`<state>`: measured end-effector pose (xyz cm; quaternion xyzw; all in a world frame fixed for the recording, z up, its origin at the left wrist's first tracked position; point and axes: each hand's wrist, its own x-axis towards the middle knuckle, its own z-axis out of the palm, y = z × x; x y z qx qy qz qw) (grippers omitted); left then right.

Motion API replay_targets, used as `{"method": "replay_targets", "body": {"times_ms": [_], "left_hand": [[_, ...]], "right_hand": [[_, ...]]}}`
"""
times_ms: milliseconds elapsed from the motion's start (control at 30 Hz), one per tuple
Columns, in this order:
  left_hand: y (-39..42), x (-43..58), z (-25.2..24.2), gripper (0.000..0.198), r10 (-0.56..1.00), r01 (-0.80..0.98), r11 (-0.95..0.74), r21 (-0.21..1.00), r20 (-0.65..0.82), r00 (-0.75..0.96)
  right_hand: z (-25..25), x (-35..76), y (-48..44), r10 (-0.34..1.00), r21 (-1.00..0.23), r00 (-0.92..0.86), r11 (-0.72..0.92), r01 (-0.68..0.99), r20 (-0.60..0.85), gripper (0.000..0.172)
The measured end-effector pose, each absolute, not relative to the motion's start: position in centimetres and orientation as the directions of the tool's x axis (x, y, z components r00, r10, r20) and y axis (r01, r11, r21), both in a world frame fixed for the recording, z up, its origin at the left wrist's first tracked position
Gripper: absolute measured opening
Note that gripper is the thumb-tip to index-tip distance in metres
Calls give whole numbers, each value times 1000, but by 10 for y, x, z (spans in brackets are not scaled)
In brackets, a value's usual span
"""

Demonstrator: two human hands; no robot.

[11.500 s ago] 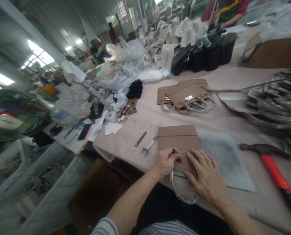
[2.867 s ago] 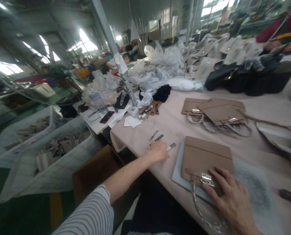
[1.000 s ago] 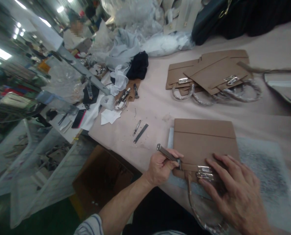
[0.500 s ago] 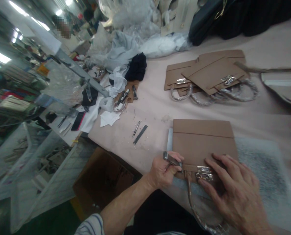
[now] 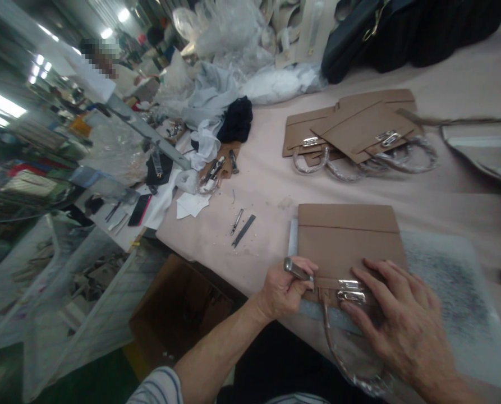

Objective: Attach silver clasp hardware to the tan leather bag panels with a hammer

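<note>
My left hand (image 5: 284, 289) is closed around a short metal punch-like tool (image 5: 296, 269), tilted, its lower end at the left side of a brown leather bag panel (image 5: 346, 230). My right hand (image 5: 405, 320) lies spread over the panel's lower right, fingers flat beside two silver metal clasp parts (image 5: 350, 290). A film-wrapped handle (image 5: 338, 362) hangs from the panel's lower edge towards me and runs partly out of sight beneath my right hand. Under the panel is a pale translucent cutting board (image 5: 447, 292) with a dark, marked area.
Several brown bag panels (image 5: 359, 129) with wrapped handles lie stacked behind. Left of the work are a flat metal strip (image 5: 244, 230) and a slim metal tool (image 5: 236, 221). Plastic wrap (image 5: 229, 39) and black bags (image 5: 372, 39) stand at the back. A cardboard box (image 5: 166, 314) is below the table edge.
The view has shifted slightly. Both hands stay nearly in place on the panel; the tool in my left hand is still held, tilted a little differently.
</note>
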<state>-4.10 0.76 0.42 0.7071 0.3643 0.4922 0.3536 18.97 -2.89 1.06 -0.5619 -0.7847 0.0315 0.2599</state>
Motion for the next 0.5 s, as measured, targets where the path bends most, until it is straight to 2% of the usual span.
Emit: {"method": "replay_targets", "body": {"times_ms": [267, 400, 500], "left_hand": [[7, -42, -3, 12, 835, 180, -536, 825, 487, 257], [9, -43, 0, 10, 825, 166, -545, 822, 491, 280], [11, -43, 3, 9, 811, 150, -560, 815, 503, 300]], "right_hand": [[6, 193, -29, 885, -345, -239, 387, 855, 399, 47], [11, 201, -35, 869, -478, -206, 430, 766, 451, 41], [16, 220, -51, 887, -537, -69, 336, 774, 456, 39]]}}
